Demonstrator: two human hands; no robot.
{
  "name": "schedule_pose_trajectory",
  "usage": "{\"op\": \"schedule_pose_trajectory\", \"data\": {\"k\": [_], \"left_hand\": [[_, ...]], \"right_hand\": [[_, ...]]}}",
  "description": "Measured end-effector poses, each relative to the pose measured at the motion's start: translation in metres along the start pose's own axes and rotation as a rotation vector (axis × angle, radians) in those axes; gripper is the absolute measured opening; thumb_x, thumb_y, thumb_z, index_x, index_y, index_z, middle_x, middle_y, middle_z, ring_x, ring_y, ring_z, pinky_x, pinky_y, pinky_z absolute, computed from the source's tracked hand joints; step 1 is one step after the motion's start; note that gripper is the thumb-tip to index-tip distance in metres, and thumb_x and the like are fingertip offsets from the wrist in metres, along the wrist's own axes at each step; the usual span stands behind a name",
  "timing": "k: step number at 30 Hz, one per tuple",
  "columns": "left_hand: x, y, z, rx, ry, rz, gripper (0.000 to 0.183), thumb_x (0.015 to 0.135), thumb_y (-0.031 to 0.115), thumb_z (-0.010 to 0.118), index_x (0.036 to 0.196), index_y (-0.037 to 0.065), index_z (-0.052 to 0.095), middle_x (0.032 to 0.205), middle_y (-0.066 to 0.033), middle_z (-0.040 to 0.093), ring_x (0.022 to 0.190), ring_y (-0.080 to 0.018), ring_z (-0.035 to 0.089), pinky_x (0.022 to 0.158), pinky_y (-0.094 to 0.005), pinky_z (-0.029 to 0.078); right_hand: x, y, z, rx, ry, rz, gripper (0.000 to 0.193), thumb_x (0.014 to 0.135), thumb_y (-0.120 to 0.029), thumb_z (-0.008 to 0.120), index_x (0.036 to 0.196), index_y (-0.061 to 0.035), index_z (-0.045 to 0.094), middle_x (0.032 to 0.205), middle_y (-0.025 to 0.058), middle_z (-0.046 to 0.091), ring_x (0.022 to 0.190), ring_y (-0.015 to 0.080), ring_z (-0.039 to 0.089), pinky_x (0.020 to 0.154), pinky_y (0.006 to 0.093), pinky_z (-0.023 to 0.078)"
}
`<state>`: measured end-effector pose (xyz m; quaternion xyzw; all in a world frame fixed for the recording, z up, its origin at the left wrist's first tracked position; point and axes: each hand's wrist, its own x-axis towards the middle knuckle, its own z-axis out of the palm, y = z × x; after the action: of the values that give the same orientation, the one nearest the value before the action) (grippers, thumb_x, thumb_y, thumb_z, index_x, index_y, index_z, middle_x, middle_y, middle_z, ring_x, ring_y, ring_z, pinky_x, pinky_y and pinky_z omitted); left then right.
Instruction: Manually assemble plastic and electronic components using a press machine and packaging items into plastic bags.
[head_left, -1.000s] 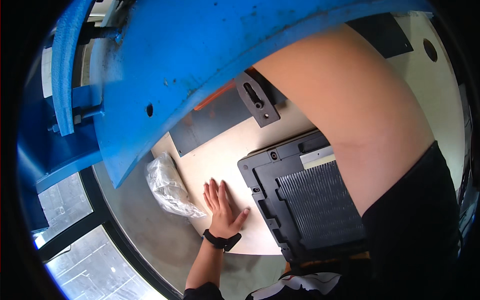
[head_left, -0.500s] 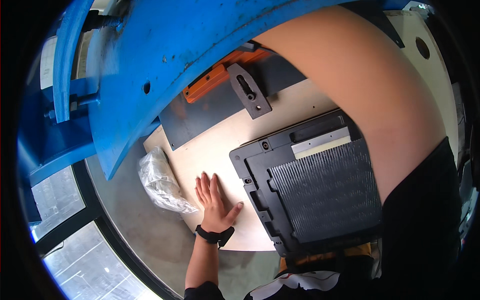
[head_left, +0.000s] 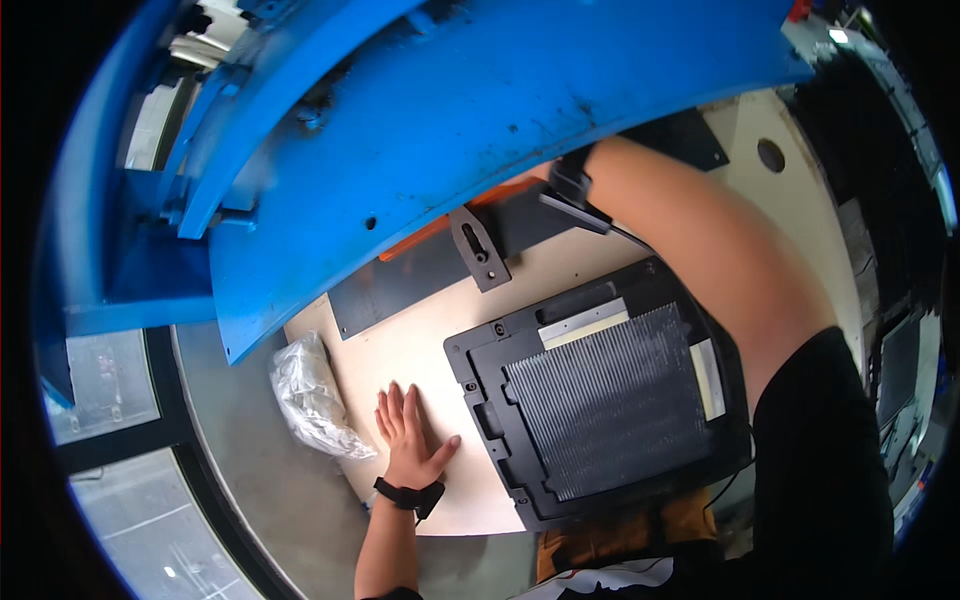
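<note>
Rocking a plain black short-sleeved top (head_left: 825,440), cut to about the right elbow, with a pale print (head_left: 612,574) down the front. Sporting a chunky black left wristband (head_left: 408,495) with a boxy bit, just above a bare left hand (head_left: 408,452). Also wearing a black right wristband (head_left: 570,180), plus thin dark cable (head_left: 632,238). Showing orange-brown cloth (head_left: 620,530) past the worktop's (head_left: 480,522) near edge.

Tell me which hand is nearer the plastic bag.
Left. The left hand lies on the table, right of the plastic bag; the right hand is farther away, mostly hidden behind the blue metal.
</note>
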<state>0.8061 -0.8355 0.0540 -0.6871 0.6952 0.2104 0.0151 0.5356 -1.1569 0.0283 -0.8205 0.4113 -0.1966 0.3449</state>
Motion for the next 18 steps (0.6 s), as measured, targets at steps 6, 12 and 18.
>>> {"op": "schedule_pose_trajectory", "data": {"k": [6,12,18], "left_hand": [[-0.001,0.002,0.000,-0.038,0.005,-0.002,0.099,0.075,0.048,0.072,0.150,0.009,0.022,0.155,-0.0264,0.010,0.144,-0.0471,0.001,0.113,-0.0581,-0.001],[-0.019,0.018,-0.085,-0.390,0.304,0.187,0.062,0.084,0.020,0.069,0.137,0.000,0.044,0.145,-0.0242,0.039,0.134,-0.0386,0.040,0.109,-0.0440,0.034],[-0.032,0.084,-0.297,-0.076,1.331,0.290,0.073,0.087,0.011,0.061,0.147,-0.005,0.023,0.151,-0.0302,0.024,0.142,-0.0452,0.019,0.115,-0.0497,0.016]], "right_hand": [[-0.008,-0.050,-0.076,-0.007,0.041,-0.225,0.058,0.087,-0.048,0.060,0.132,-0.0125,0.054,0.133,0.0161,0.054,0.125,0.0349,0.048,0.106,0.0475,0.036],[-0.179,-0.149,-0.135,-0.227,-0.146,-0.117,0.072,0.085,-0.044,0.065,0.136,0.0027,0.045,0.151,0.0264,0.026,0.140,0.0386,0.030,0.111,0.0426,0.033],[-0.176,-0.228,-0.283,-0.521,1.145,-0.385,0.079,0.091,-0.024,0.060,0.146,0.0116,0.016,0.152,0.0346,0.015,0.141,0.0503,0.017,0.115,0.0516,0.017]]}}
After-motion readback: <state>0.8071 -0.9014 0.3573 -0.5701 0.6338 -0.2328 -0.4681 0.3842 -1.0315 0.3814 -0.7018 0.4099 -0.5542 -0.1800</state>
